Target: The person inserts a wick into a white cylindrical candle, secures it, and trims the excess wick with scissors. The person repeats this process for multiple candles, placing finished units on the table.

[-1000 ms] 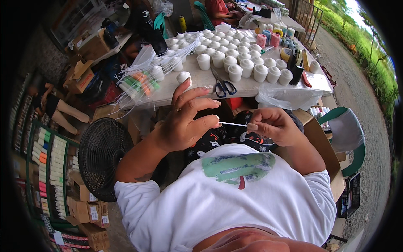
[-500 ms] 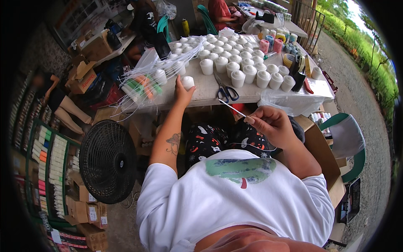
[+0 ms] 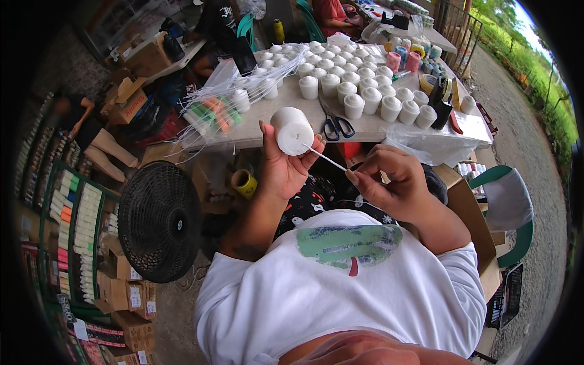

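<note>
My left hand (image 3: 281, 170) grips a white, cup-shaped candle (image 3: 286, 125) tilted so its flat base faces me; a small hole shows in that base. My right hand (image 3: 395, 182) pinches a stiff white wick (image 3: 330, 160) between thumb and fingertips. The wick's far tip meets the base near its edge; whether it has gone inside I cannot tell. Just beyond my hands, dark-handled scissors (image 3: 336, 126) lie on the table (image 3: 280, 121). Several rows of similar white candles (image 3: 370, 97) stand behind them.
White strands (image 3: 207, 97) hang over the table's left end. A black fan (image 3: 159, 222) stands at my left, and an open cardboard box (image 3: 471, 213) at my right. Coloured spools (image 3: 412, 62) and a tape dispenser (image 3: 443, 103) sit at the table's right. Other people are farther off.
My left hand has lifted the candle off the table, brought it nearer and turned its base toward me. The wick in my right hand now meets that base.
</note>
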Action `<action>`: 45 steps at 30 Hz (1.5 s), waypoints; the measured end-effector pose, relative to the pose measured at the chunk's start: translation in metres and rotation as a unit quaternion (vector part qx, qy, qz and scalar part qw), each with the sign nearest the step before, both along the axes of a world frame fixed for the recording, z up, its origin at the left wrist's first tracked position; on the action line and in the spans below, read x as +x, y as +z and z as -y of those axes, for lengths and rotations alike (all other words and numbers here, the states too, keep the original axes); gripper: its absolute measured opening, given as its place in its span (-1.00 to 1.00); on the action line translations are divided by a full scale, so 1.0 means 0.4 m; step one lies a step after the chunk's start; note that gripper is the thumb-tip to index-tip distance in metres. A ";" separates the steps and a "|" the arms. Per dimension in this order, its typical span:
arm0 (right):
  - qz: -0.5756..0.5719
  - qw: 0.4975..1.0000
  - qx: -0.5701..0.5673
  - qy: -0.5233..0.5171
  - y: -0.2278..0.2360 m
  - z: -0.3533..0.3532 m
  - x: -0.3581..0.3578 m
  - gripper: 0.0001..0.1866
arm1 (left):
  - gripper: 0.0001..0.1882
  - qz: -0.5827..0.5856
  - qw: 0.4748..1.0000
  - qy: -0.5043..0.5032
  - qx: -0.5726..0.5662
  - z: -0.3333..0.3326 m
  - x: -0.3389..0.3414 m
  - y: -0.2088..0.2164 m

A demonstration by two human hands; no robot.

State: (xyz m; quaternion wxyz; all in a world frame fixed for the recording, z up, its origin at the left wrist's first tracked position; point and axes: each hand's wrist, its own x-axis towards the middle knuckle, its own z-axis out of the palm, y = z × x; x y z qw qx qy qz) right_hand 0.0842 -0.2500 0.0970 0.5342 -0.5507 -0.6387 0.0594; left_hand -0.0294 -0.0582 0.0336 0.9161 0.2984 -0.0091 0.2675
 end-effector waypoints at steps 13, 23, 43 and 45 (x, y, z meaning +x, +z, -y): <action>0.059 0.997 0.032 -0.025 0.012 -0.013 -0.016 -0.85 | -0.21 0.042 0.999 -0.020 0.014 0.001 0.000 -0.016; 0.044 0.999 0.015 -0.018 0.017 -0.021 -0.022 -0.84 | -0.24 0.021 0.998 0.035 0.049 0.004 -0.005 -0.012; 0.074 0.996 0.029 -0.034 0.003 -0.042 -0.012 -0.85 | -0.25 0.013 0.975 0.124 0.185 0.047 0.002 -0.014; 0.062 0.997 0.020 -0.047 0.003 -0.042 -0.017 -0.86 | -0.25 0.015 0.972 0.134 0.191 0.044 0.004 -0.025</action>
